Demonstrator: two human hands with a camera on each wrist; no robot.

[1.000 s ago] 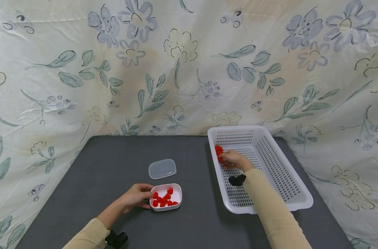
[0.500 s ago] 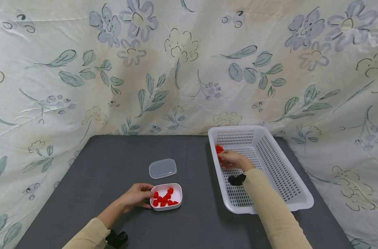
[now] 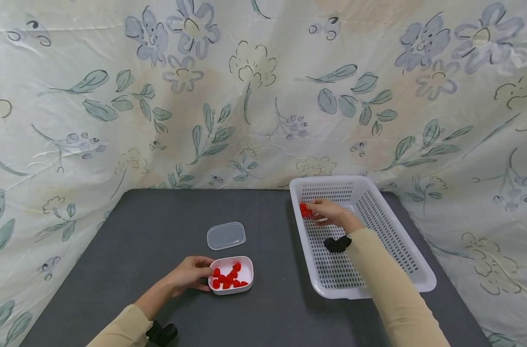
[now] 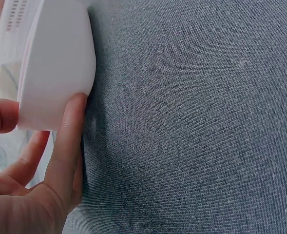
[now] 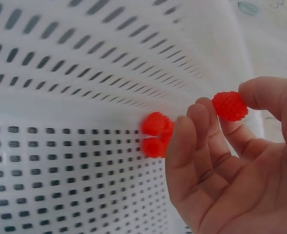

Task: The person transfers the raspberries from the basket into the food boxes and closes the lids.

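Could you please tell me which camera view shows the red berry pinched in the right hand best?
The right wrist view: the red berry fills the frame close up, pinched by the right hand above the white basket. The head view shows only small red spots at that hand. The left wrist view does not show it.

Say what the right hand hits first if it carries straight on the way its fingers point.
Probably the left side wall of the white slotted plastic basket. The right hand, pinching a red raspberry-like piece, points that way; two loose red pieces lie near the wall, though depth is unclear.
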